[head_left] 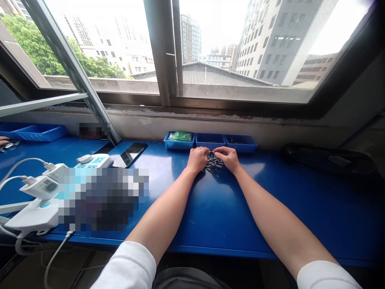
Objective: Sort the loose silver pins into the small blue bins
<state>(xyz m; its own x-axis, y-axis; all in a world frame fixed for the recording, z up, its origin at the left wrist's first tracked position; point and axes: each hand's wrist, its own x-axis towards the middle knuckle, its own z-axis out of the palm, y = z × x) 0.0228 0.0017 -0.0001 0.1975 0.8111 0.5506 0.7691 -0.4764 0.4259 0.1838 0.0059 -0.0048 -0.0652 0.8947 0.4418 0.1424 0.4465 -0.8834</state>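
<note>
My left hand (197, 159) is closed in a pinch at the left side of a pile of thin, dark metal pieces (214, 161), which look like screws or pins. Facing it, my right hand (227, 158) is also pinched, its fingertips close to those of the left. Whatever is between the fingertips is too small to name. Just behind the hands stand three joined blue bins: the left bin (179, 145) holds green plastic packets (180, 136), while the middle bin (210, 140) and right bin (240, 144) have small dark pieces inside.
A black phone (131, 155) lies left of the bins on the blue table (216, 224). Nearer, a white power strip (33, 214) with plugs and cables sits beside a blurred-out object. A black elongated case (327, 158) is at right. Another person's hand (3, 140) shows far left.
</note>
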